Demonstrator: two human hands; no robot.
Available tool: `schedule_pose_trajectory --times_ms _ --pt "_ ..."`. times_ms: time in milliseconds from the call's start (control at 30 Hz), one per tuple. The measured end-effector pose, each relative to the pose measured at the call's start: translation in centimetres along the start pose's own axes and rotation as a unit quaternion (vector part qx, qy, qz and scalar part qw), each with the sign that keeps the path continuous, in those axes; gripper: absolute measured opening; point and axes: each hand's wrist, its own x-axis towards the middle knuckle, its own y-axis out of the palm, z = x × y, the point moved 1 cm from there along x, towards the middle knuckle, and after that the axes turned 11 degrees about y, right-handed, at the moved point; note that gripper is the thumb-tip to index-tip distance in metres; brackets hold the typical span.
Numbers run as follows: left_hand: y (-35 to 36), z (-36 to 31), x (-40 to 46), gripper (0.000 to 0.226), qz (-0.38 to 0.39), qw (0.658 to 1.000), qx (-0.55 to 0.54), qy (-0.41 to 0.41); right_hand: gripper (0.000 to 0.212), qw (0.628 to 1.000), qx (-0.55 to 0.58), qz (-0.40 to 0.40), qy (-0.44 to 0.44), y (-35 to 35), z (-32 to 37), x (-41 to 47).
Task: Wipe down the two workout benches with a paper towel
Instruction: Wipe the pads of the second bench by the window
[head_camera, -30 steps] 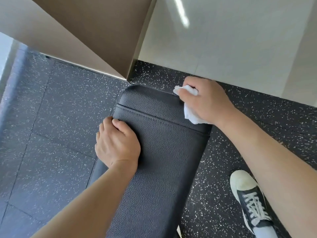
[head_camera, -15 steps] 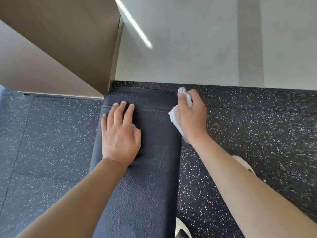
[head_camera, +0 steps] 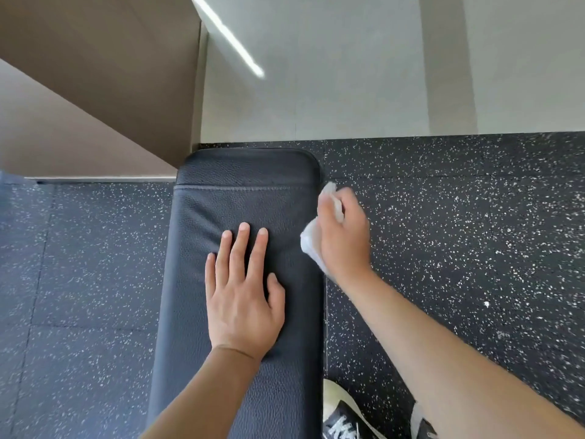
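Note:
A black padded workout bench (head_camera: 202, 236) runs from the bottom of the view up to the wall, with a stitched seam near its far end. My left hand (head_camera: 243, 296) lies flat on the bench top, fingers spread and pointing away from me, holding nothing. My right hand (head_camera: 343, 239) is closed on a crumpled white paper towel (head_camera: 311, 242) and presses it against the bench's right side edge, below the rounded far corner. Only one bench is in view.
Dark speckled rubber flooring (head_camera: 459, 248) surrounds the bench. A pale wall (head_camera: 348, 74) stands just past the bench's far end, and a tan wall corner (head_camera: 110, 90) juts out at the left. My black sneaker with white laces (head_camera: 345, 419) stands right of the bench.
My right hand has slid the towel from the bench's far top corner down along the right side edge. My left hand has flattened from a curled grip and shifted toward the bench's middle.

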Motion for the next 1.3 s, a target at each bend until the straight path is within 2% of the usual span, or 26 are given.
schedule_pose_trajectory --times_ms 167,333,433,567,833,900,967,1067,1200,1300 --pt "0.4 0.0 -0.2 0.07 -0.01 1.0 0.004 -0.002 0.034 1.0 -0.005 -0.009 -0.002 1.4 3.5 8.0" --pt "0.6 0.1 -0.2 0.068 -0.007 1.0 0.007 -0.004 0.019 0.984 -0.116 -0.021 -0.13 0.5 2.3 4.6" --pt "0.6 0.0 -0.3 0.066 -0.016 1.0 0.0 -0.002 0.017 0.952 -0.207 -0.018 -0.225 -0.8 1.2 1.2" --pt "0.8 0.2 -0.2 0.068 -0.014 1.0 -0.002 -0.009 0.017 0.893 -0.289 -0.006 -0.346 0.1 3.3 2.4" --pt "0.7 0.2 -0.3 0.068 -0.008 1.0 -0.008 -0.007 0.012 0.778 -0.418 0.115 -0.455 15.7 10.7 4.3" --pt "0.6 0.2 -0.2 0.066 -0.006 1.0 -0.009 -0.007 0.014 0.762 -0.423 0.15 -0.466 17.7 11.1 4.3" --pt "0.5 0.1 -0.1 0.069 -0.005 1.0 -0.007 -0.002 0.014 0.758 -0.403 0.175 -0.482 16.6 10.7 4.6" --pt "0.4 0.1 -0.2 0.071 -0.002 1.0 -0.004 0.0 0.018 0.764 -0.362 0.152 -0.513 9.8 8.9 5.8" --pt "0.4 0.1 -0.2 0.071 -0.007 1.0 -0.012 0.0 0.028 0.792 -0.375 0.109 -0.468 -1.1 6.2 7.0" --pt "0.4 0.1 -0.1 0.07 -0.006 1.0 -0.012 -0.004 0.027 0.804 -0.382 0.082 -0.448 -1.2 5.8 6.3"
